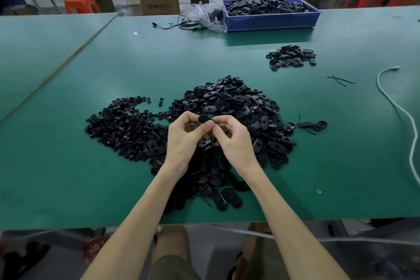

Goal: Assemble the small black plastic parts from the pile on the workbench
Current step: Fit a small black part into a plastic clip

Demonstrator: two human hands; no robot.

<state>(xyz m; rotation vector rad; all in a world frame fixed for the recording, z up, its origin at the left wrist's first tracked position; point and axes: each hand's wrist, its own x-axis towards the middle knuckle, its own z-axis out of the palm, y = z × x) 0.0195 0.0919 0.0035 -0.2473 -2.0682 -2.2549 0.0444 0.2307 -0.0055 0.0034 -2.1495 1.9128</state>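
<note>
Head cam: both hands up over the big pile (227,107) on the green workbench (68,166).
Left hand (181,141) and right hand (234,141) pinch one small black oval part (204,119) together, fingertips curled round it.

Three heaps are lying on the green workbench (68,166): one big pile of oval shells (238,107), one spread of small round pieces (120,125) left of it, one small heap (292,57) beyond it. One blue crate (272,19) is sitting behind the pile. The left hand (181,141) and right hand (236,143) are pinching one oval part (205,119).
</note>
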